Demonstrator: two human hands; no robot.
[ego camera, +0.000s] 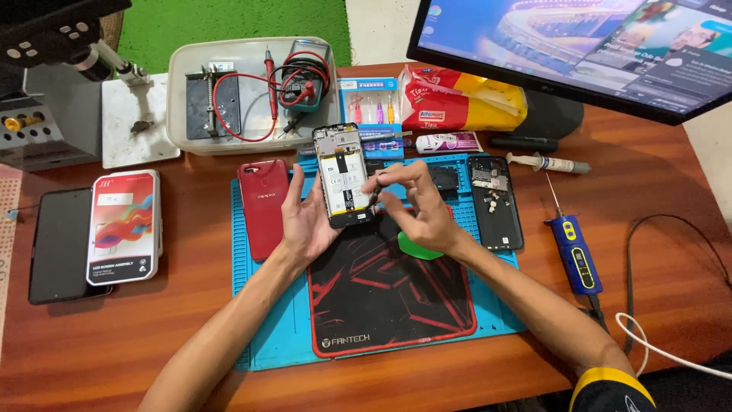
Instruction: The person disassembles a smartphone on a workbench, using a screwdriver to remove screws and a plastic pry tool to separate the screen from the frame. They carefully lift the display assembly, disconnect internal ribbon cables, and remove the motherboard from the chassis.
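Observation:
My left hand (305, 217) holds an opened phone (343, 175) upright over the mats, its back cover off and the circuit board and battery showing. My right hand (415, 206) pinches a small dark tool (374, 197) at the phone's lower right edge. Below my hands lie a black and red pad (385, 305) on a blue work mat (263, 305). A green plastic pick (415, 248) lies partly hidden under my right hand.
A red phone (263, 206) lies left of my hand and a black back cover (494, 202) to the right. A boxed screen part (123, 226), dark phone (57, 244), tray with multimeter leads (252, 95), blue soldering pen (576, 255), syringe (545, 162) and monitor (579, 46) surround the mat.

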